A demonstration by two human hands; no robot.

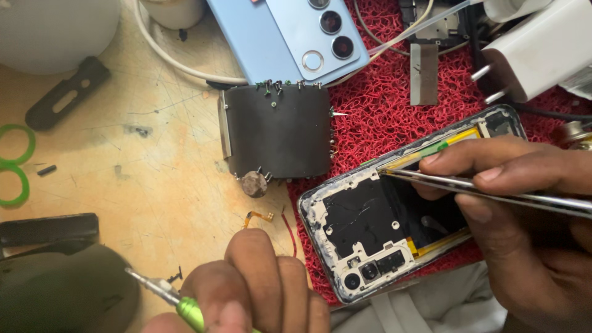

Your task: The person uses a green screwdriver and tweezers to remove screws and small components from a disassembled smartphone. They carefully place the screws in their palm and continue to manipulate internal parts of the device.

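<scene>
Tweezers [487,188], pinched tight in my right hand [524,216], touch the opened phone's [382,228] upper edge; my left hand [259,290] grip clenches a green-handled screwdriver [169,296].

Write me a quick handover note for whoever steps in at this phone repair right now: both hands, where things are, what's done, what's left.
Left hand: closed around a green-handled screwdriver, off the phone, over the wooden bench.
Right hand: pinching metal tweezers, tips at the upper edge inside the opened phone.
Opened phone lies on the red mat, back cover off, camera modules showing.
Blue back cover and black magnetic pad with screws sit above.
Left: phone still open, not reassembled.
</scene>
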